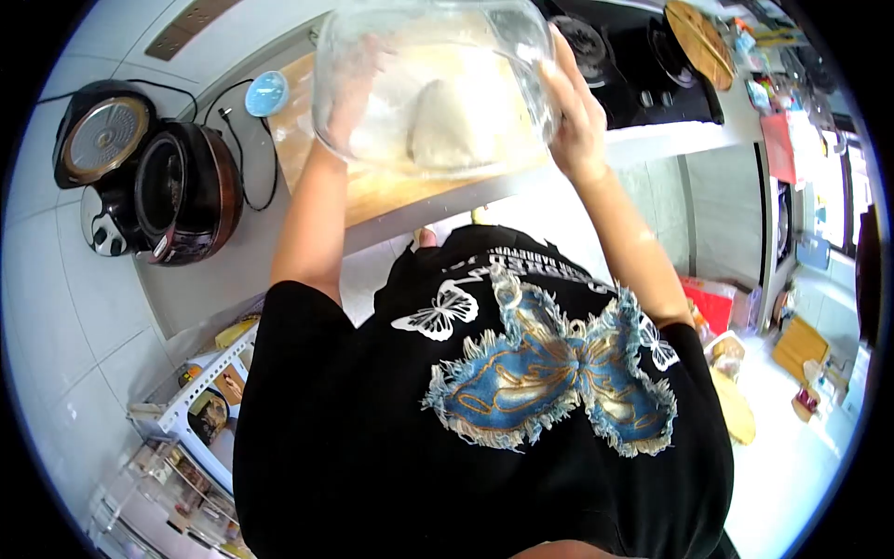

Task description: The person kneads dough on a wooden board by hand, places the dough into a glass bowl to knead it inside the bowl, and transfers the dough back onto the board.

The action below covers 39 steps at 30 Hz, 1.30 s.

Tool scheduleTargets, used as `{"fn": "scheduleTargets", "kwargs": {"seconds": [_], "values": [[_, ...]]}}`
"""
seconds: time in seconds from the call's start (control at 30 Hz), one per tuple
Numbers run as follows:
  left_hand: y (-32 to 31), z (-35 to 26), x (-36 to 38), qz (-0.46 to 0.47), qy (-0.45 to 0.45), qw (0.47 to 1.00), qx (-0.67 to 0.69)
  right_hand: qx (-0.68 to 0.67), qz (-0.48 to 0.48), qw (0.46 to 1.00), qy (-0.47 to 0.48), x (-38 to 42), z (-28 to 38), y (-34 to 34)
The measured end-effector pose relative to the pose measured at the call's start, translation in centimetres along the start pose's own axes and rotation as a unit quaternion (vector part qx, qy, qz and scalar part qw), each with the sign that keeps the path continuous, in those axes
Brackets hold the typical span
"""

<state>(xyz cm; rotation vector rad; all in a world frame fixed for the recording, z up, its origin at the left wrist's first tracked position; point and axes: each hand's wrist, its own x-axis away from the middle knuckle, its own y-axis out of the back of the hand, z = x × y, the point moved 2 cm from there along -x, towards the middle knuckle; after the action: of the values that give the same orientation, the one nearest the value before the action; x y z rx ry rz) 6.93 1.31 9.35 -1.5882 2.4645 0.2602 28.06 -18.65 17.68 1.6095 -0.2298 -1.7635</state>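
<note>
Head cam, looking straight down: the person holds a clear glass bowl (433, 84) up off the counter with both hands. The left hand (358, 88) is pressed flat against the bowl's left wall, seen only through the glass, so a bit blurry, but it looks wrapped on. The right hand (577, 112) clamps the right rim, fingers curled over the edge. Inside sits a pale lump of dough (456, 126), resting toward the lower side of the bowl, which looks tilted toward the camera.

Under the bowl there's a wooden board (372, 191) on the grey counter (214, 270). Off to the left sit two rice cookers (140, 177), lids open, with a small blue round thing (266, 93) near the board. A gas hob (624, 65) is at the top right. A wire rack (200, 410) of stuff stands down on the floor side.

Looks like the dough is mid-way to getting tipped out onto the board. Next move probably needs more tilt and a steady two-handed grip, since glass is slippery and the dough may stick.
</note>
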Motion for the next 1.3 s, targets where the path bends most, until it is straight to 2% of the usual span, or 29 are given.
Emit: {"fn": "scheduleTargets", "kwargs": {"seconds": [0.03,0.07,0.1,0.13,0.2,0.23,0.27,0.33,0.4,0.43,0.47,0.53,0.6,0.67,0.73,0.87,0.93,1.0,1.03,1.17,1.23,1.27,1.3], "values": [[1.1,2.5,-1.7,0.012,-0.106,0.981,-0.162,-0.028,0.004,0.999,-0.036,0.3,-0.4,-0.1],[0.8,3.7,-3.0,0.040,-0.081,0.989,-0.119,-0.056,0.004,0.996,-0.066,0.5,-0.9,-0.2],[0.5,4.9,-4.3,0.066,-0.053,0.994,-0.076,-0.045,0.026,0.983,-0.177,1.1,-1.3,-0.2],[0.3,6.0,-5.5,0.088,-0.024,0.995,-0.035,-0.057,0.018,0.972,-0.226,0.8,-1.6,0.1],[-2.3,1.8,-6.4,0.078,0.113,0.977,-0.166,0.032,0.014,0.972,-0.233,0.8,-2.7,1.2],[-3.6,1.5,-7.2,0.087,0.134,0.964,-0.215,-0.330,-0.038,0.844,-0.421,1.5,-4.1,1.6],[-5.2,1.6,-7.9,0.107,0.137,0.951,-0.258,-0.312,-0.031,0.820,-0.478,3.3,-6.5,2.1],[-8.6,2.2,-9.1,0.158,0.128,0.923,-0.326,-0.365,-0.073,0.746,-0.553,4.7,-7.4,4.3],[-11.4,2.5,-9.5,0.241,0.153,0.911,-0.298,-0.346,-0.076,0.734,-0.580,6.7,-8.1,6.2],[-12.1,1.0,-8.5,0.310,0.246,0.905,-0.157,-0.358,-0.099,0.706,-0.604,8.4,-8.4,6.9],[-11.7,1.4,-7.4,0.308,0.248,0.905,-0.157,-0.368,-0.121,0.676,-0.627,10.1,-8.6,7.6],[-9.6,4.8,-5.0,0.253,0.155,0.936,-0.190,-0.328,-0.115,0.657,-0.669,14.0,-8.8,9.2],[-5.9,12.5,-1.5,0.208,0.213,0.861,-0.412,-0.336,-0.127,0.646,-0.674,17.1,-8.6,10.6],[-3.6,14.4,3.3,0.252,0.380,0.806,-0.377,-0.352,-0.141,0.594,-0.709,19.9,-8.3,11.6],[-3.5,17.9,7.7,0.184,0.486,0.845,-0.125,-0.360,-0.145,0.569,-0.725,22.1,-7.8,12.3],[-5.3,15.0,8.9,0.144,0.431,0.882,-0.125,-0.358,-0.156,0.525,-0.757,24.3,-7.4,12.4],[-7.4,11.7,9.5,0.051,0.442,0.894,-0.054,-0.356,-0.163,0.514,-0.763,24.7,-7.3,12.3],[-9.2,11.1,10.7,0.046,0.415,0.905,-0.079,-0.334,-0.120,0.500,-0.790,24.7,-7.0,12.0],[-9.9,11.0,10.9,0.040,0.387,0.916,-0.102,-0.335,-0.123,0.498,-0.791,24.9,-7.1,12.0],[-11.1,10.9,9.1,0.003,0.395,0.912,-0.108,-0.330,-0.132,0.520,-0.777,26.2,-8.6,12.3],[-10.2,9.6,7.0,0.001,0.300,0.950,-0.087,-0.335,-0.123,0.522,-0.775,26.1,-8.5,12.1],[-10.7,7.5,6.2,0.008,0.298,0.950,-0.092,-0.336,-0.131,0.519,-0.775,25.8,-8.5,12.3],[-11.3,4.1,5.4,0.017,0.252,0.955,-0.157,-0.322,-0.120,0.532,-0.774,25.5,-8.5,12.3]]}}
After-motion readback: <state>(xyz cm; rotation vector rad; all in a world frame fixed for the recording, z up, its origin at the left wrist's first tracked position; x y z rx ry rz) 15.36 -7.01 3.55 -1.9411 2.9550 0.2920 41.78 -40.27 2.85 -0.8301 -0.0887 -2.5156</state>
